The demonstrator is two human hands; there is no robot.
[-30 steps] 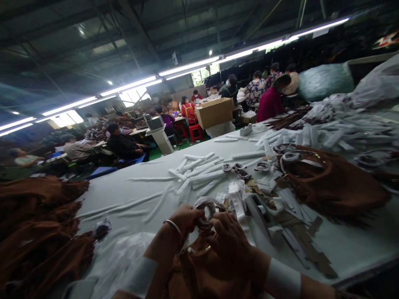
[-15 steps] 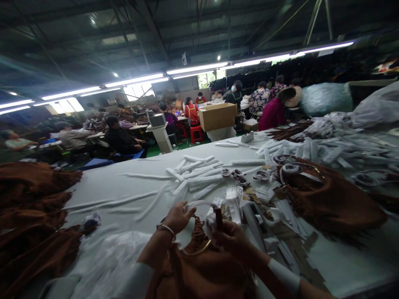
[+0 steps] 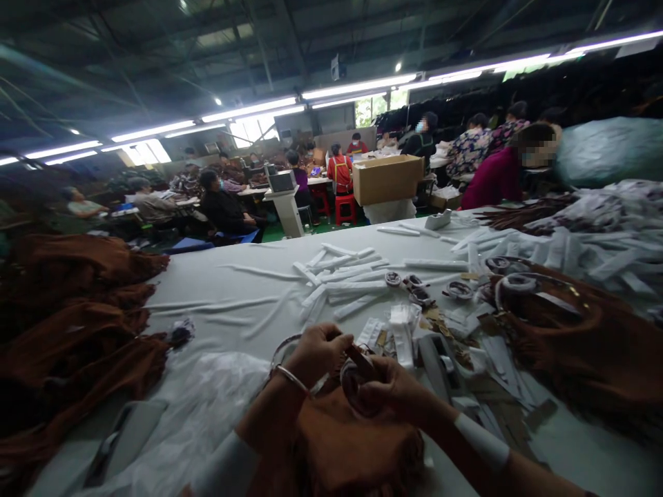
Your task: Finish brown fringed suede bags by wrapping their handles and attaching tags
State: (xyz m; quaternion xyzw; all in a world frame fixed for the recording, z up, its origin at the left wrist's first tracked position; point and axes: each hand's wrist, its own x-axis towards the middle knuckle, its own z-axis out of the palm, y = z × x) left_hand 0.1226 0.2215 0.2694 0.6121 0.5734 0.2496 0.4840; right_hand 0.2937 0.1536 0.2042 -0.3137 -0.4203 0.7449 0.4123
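Low over the near edge of the table, my left hand (image 3: pixel 317 353) is closed, fingertips pinching the upper end of a short brown strip (image 3: pixel 358 357). My right hand (image 3: pixel 394 390) grips that strip's lower end, along with a coiled strap partly wrapped in white (image 3: pixel 351 386). Directly below both hands lies a brown fringed bag (image 3: pixel 357 442). Its ring handle (image 3: pixel 282 351) shows partly behind my left wrist; the rest of it is hidden. A bracelet circles that wrist.
White wrapped strips (image 3: pixel 344 279) and small coiled straps (image 3: pixel 418 290) lie across the table (image 3: pixel 207 283). Grey tape dispensers (image 3: pixel 440 362) flank my arms. Brown bags are piled left (image 3: pixel 88 310) and right (image 3: pixel 585 331). Clear plastic (image 3: pixel 202 407) lies near my left arm. People sit beyond.
My left hand has moved from the bag's ring handle to the brown strip's end. The strip has tipped over toward the left hand. The camera view has shifted left.
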